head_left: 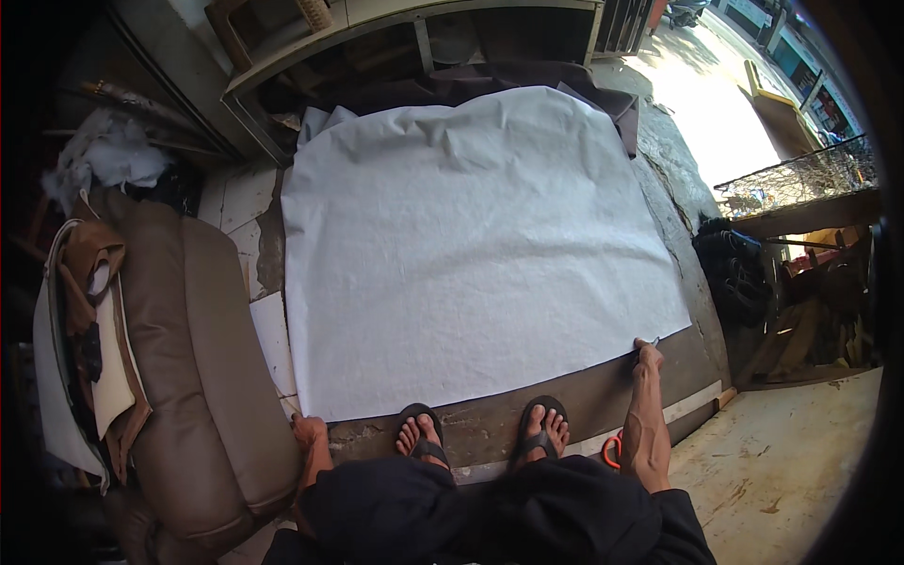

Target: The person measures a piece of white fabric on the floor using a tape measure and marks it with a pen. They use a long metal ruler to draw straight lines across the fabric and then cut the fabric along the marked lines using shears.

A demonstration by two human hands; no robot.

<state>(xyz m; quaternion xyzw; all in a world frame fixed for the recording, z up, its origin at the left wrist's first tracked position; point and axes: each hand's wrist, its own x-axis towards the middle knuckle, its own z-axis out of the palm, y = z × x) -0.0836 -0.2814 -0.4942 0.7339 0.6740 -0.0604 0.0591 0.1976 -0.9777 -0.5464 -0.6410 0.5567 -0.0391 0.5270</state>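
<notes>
A large pale grey-white sheet of upholstery material (480,254) lies spread on the floor in front of my feet, wrinkled toward its far side. My left hand (311,433) is at its near left corner, fingers closed on the edge. Near the right corner, my right hand (648,356) pinches the near edge. A small greyish tip shows beside those fingers; I cannot tell whether it is a fold or a separate thing. Orange-handled scissors (612,450) lie beside my right forearm, their blades mostly hidden.
Brown padded seat cushions (212,358) stand at the left with fabric scraps (104,311) on them. Dark material (471,77) lies bunched behind the sheet, before a cabinet (424,47). A worn board (791,471) is at lower right. My sandalled feet (424,435) stand by the near edge.
</notes>
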